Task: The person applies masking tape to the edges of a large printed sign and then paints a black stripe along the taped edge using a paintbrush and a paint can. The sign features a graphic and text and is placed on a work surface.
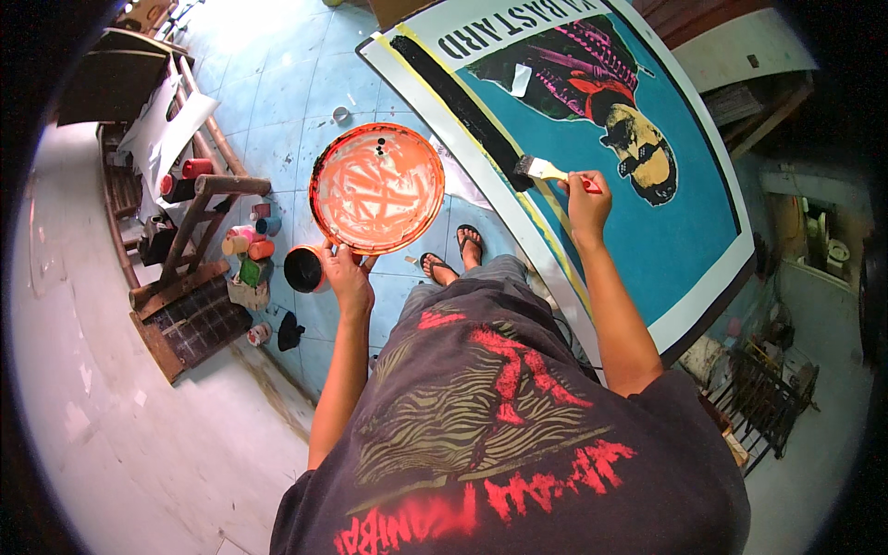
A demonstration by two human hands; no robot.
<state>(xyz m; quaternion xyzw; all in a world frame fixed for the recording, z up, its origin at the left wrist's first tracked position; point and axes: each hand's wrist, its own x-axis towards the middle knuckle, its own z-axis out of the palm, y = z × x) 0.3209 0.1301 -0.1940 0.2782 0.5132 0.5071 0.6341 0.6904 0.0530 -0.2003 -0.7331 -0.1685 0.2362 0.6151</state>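
My right hand (588, 205) is closed around the handle of a flat paintbrush (546, 170). Its dark bristles lie at the near end of a wet-looking black stripe (462, 109), which runs between strips of yellowish tape along the left side of a painted board (680, 231). The board carries a teal field and a figure in a hat. My left hand (350, 277) grips the near rim of a round lid (377, 199), orange and smeared, with a few black drops. Against that hand's left side is an orange cup (317, 268), dark inside; whether the fingers also hold it, I cannot tell.
A bamboo-framed rack (190, 227) stands at left, with red containers (196, 168) on it. Several small paint pots (261, 249) stand on the blue tiled floor (305, 97) beside it. My sandalled feet (470, 242) are close to the board's edge. A wire rack (757, 393) is at lower right.
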